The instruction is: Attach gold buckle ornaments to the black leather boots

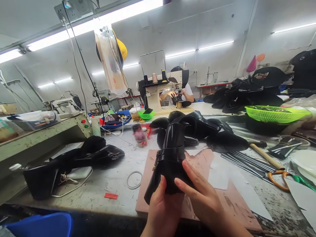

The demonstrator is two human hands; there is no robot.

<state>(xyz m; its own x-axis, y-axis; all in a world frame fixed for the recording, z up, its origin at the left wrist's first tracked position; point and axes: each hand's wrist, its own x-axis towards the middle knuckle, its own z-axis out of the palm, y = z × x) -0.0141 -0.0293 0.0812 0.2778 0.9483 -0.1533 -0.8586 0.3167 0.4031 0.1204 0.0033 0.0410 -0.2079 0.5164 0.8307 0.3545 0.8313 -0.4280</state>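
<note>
A black leather boot upper (171, 151) with a strap and a small metal buckle lies in front of me, its shaft pointing away. My left hand (164, 205) grips its near end, thumb on top and the other fingers hidden underneath. My right hand (203, 194) holds the near right side, its fingers pressed on the black material. Beneath the hands is a pinkish board (145, 194) on the worktable. More black boot uppers (195, 123) are heaped just beyond the held one.
Black boot pieces (81, 156) lie at left. A hammer (268, 156), orange-handled scissors (278, 179), black strips (247, 163) and a green basket (276, 115) are at right. A tape ring (134, 180) sits left of the board. A co-worker's hands (172, 94) work at a sewing machine (154, 95).
</note>
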